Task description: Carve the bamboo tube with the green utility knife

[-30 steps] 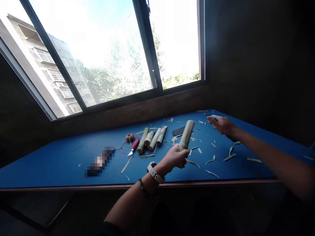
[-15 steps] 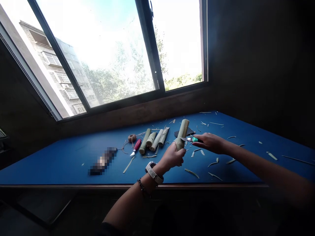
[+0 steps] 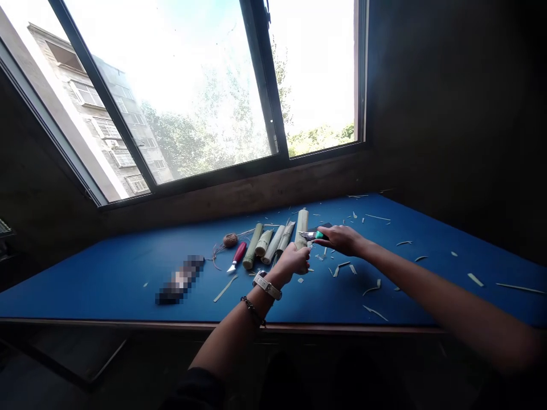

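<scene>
My left hand (image 3: 294, 262) is wrapped round the lower end of a pale green bamboo piece (image 3: 302, 223), which points up and away from me above the table. In my right hand (image 3: 341, 239) is a utility knife (image 3: 318, 234) with a teal part on its handle. Its blade lies against the bamboo just above my left fingers; the rest of the handle is hidden in my grip. To the left, several cut bamboo pieces (image 3: 272, 244) lie side by side. A red-handled carving knife (image 3: 237, 256) rests beside them.
The blue table (image 3: 106, 279) carries scattered bamboo shavings (image 3: 371, 287), mostly on the right. A ball of brown twine (image 3: 229, 240) sits behind the red-handled knife. At left lies a dark, pixelated item (image 3: 179, 280). A window (image 3: 205, 102) stands behind the table.
The bamboo piece has swung left and more upright, with my left hand shifting slightly. My right hand and the utility knife have moved left and a little up along with it.
</scene>
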### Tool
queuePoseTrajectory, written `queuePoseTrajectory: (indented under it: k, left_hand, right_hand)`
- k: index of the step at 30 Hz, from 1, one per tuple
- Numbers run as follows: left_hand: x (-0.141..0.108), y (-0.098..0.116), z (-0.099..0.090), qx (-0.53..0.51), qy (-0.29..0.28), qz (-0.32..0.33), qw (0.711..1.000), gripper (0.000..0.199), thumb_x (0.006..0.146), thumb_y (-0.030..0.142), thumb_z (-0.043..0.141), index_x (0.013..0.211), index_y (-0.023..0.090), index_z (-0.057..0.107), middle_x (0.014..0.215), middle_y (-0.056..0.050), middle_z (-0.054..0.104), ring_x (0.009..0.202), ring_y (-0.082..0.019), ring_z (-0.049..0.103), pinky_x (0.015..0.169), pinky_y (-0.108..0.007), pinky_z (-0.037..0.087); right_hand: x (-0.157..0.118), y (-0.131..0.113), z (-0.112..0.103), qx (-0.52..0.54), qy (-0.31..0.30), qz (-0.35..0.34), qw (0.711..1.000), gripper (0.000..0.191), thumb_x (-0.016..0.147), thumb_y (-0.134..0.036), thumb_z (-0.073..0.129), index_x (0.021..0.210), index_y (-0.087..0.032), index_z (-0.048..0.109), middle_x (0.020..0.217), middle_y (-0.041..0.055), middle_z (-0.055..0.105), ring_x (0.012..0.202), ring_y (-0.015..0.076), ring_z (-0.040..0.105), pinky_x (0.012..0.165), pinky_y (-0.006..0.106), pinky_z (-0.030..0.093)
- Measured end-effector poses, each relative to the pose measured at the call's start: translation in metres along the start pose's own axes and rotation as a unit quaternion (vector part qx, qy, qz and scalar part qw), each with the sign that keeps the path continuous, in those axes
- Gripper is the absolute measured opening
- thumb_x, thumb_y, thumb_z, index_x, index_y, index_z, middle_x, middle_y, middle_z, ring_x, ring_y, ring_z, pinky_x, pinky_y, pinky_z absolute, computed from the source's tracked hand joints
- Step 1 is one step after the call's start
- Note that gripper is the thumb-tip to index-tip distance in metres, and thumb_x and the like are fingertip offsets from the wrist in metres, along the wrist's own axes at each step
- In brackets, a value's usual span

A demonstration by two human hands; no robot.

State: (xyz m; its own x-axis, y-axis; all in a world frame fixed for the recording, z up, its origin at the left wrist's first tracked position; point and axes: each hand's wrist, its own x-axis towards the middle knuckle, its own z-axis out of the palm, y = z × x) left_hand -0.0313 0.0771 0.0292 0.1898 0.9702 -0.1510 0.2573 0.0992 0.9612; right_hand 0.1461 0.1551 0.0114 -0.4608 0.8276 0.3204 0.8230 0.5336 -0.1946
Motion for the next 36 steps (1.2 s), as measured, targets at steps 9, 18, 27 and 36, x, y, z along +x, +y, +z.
queuePoseTrajectory:
  k: [9,18,27,36]
  left_hand:
    - [-0.003,0.001,0.003,-0.001,-0.083,0.004,0.997,0.024,0.076,0.035,0.054,0.085,0.018,0.04,0.069,0.004,0.045,0.045,-0.004,0.044,0.042,-0.017,0.036]
    - [0.044,0.009,-0.004,0.016,-0.099,0.06,0.993,0.024,0.079,0.031,0.05,0.096,0.018,0.04,0.069,0.004,0.046,0.047,-0.006,0.046,0.042,-0.017,0.037]
    - [0.045,-0.004,0.007,0.087,-0.152,0.126,0.976,0.029,0.077,0.034,0.053,0.098,0.017,0.041,0.061,0.005,0.047,0.041,-0.007,0.047,0.036,-0.017,0.037]
    - [0.065,-0.025,-0.002,-0.018,-0.075,0.034,0.996,0.02,0.076,0.031,0.048,0.088,0.018,0.038,0.067,0.004,0.046,0.043,-0.006,0.046,0.036,-0.017,0.037]
  right_hand:
    - [0.012,0.104,-0.034,0.034,0.092,0.232,0.968,0.057,0.085,-0.06,0.021,0.08,-0.016,0.056,0.072,0.0151,0.062,0.066,0.0243,0.057,0.053,0.03,0.035]
    - [-0.007,0.026,-0.021,0.128,-0.033,-0.034,0.991,0.049,0.083,-0.064,0.029,0.082,-0.02,0.051,0.058,0.0015,0.055,0.045,0.013,0.045,0.044,0.024,0.028]
    - [0.019,0.116,-0.027,0.062,0.047,0.2,0.977,0.051,0.074,-0.07,0.037,0.067,-0.021,0.048,0.06,0.006,0.055,0.051,0.0173,0.049,0.043,0.026,0.028]
    - [0.004,0.076,-0.028,0.536,0.052,0.145,0.83,0.047,0.082,-0.066,0.023,0.075,-0.022,0.037,0.055,-0.0058,0.035,0.04,0.0086,0.034,0.044,0.027,0.037]
